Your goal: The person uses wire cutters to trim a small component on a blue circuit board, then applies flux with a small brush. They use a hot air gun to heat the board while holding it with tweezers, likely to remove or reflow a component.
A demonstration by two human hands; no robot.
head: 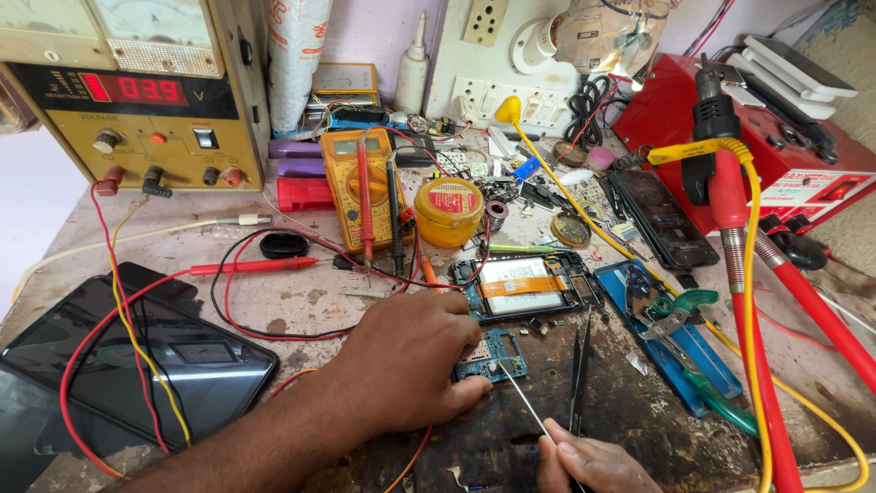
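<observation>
My left hand (pixel 411 351) rests on the workbench with its fingers pressing down on a small blue circuit board (pixel 493 356), holding it still. At the bottom edge, my right hand (pixel 589 466) grips a thin metal probe (pixel 525 402) whose tip touches the board. Just beyond the board lies an opened phone frame (pixel 529 285) with a white battery and an orange ribbon cable. Black tweezers (pixel 579 370) lie to the right of the board.
A yellow multimeter (pixel 365 187) with red and black leads, a yellow tin (pixel 448 212), a bench power supply (pixel 137 91), a red station (pixel 766 137) with hoses, a dark phone screen (pixel 137 365) at left, a blue holder (pixel 680 342), and scattered small parts surround the hands.
</observation>
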